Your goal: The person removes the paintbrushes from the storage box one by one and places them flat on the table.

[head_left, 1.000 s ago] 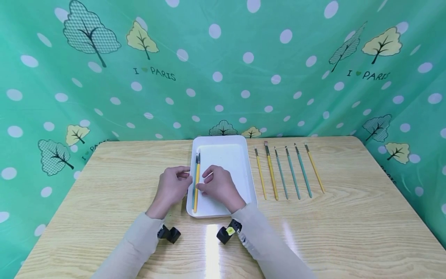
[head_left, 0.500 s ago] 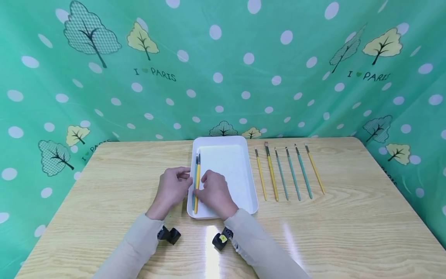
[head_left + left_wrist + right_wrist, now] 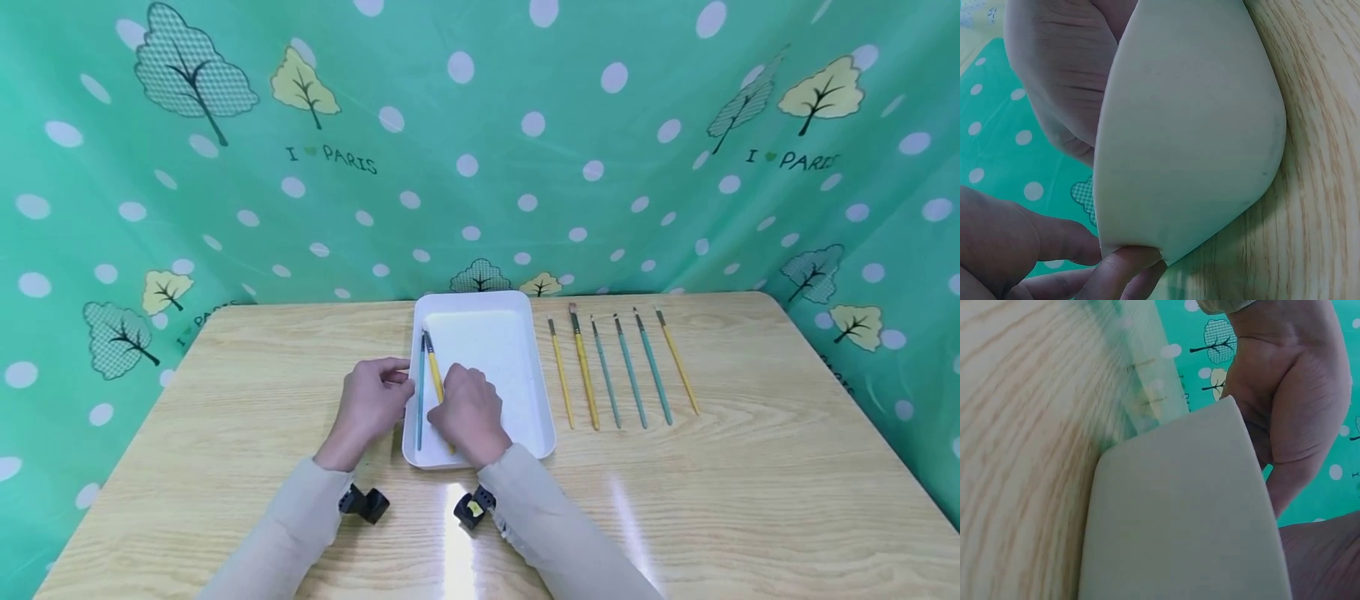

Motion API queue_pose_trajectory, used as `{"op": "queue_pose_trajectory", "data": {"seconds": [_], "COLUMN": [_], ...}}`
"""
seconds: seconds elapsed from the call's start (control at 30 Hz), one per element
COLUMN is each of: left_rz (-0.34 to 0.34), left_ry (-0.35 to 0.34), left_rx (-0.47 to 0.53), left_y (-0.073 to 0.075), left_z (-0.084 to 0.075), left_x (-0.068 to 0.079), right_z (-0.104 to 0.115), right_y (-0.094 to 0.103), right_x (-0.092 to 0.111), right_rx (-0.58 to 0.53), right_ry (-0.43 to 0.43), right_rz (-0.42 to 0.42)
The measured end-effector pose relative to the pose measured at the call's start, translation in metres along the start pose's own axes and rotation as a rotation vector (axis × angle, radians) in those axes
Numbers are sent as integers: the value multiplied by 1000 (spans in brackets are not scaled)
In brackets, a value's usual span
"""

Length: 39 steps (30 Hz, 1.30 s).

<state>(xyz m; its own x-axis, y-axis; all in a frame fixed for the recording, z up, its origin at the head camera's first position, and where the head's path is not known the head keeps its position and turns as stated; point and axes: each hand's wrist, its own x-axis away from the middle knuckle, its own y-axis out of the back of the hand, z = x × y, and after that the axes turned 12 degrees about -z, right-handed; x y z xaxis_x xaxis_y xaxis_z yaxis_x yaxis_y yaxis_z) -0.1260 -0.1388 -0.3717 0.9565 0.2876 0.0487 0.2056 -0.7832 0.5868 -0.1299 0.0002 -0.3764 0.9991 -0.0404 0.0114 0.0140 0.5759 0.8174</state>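
Observation:
A white rectangular tray [image 3: 487, 333] sits on the wooden table. My left hand [image 3: 371, 404] grips its left rim; in the left wrist view, the fingers [image 3: 1116, 272] wrap the edge of the tray wall [image 3: 1191, 119]. Inside the tray, my right hand [image 3: 471, 412] pinches a yellow-handled paintbrush [image 3: 432, 362], which slants with its dark bristles toward the upper left. The hand covers part of its handle. A blue-handled paintbrush [image 3: 421, 400] lies along the tray's left wall. In the right wrist view, the tray's near wall [image 3: 1179, 512] hides most of the right fingers.
Right of the tray, several paintbrushes lie in a spaced row, among them a thick yellow one [image 3: 583, 371] and a teal one [image 3: 654, 371]. A green patterned curtain [image 3: 480, 150] hangs behind the table [image 3: 750, 483].
The yellow paintbrush has swung away from the blue one, its handle end moving right with my right hand, which first came slightly nearer. The left hand stays on the rim.

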Motion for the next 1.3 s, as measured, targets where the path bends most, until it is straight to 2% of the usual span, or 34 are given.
{"op": "queue_pose_trajectory", "data": {"seconds": [0.1,0.2,0.47,0.57,0.73,0.9,1.07,1.3], "left_rz": [-2,-1,10,8,4,2,1,10], "left_ry": [1,4,23,27,33,23,19,32], "left_rx": [-3,-8,-28,-38,-36,-29,-30,-27], "left_y": [-1,-2,-1,-1,-3,-4,-4,-1], "left_z": [0,-1,-2,-2,-3,-3,-3,-2], "left_x": [0,0,1,1,1,1,1,2], "right_z": [-1,-3,-13,-17,-27,-39,-48,-55], "right_y": [2,6,24,27,31,40,50,66], "right_x": [0,-2,-11,-15,-21,-24,-27,-33], "right_rx": [9,-21,-165,-206,-342,-465,-543,-569], "right_ry": [4,-18,-113,-139,-184,-194,-225,-211], "right_rz": [8,51,210,240,291,298,291,304]}}
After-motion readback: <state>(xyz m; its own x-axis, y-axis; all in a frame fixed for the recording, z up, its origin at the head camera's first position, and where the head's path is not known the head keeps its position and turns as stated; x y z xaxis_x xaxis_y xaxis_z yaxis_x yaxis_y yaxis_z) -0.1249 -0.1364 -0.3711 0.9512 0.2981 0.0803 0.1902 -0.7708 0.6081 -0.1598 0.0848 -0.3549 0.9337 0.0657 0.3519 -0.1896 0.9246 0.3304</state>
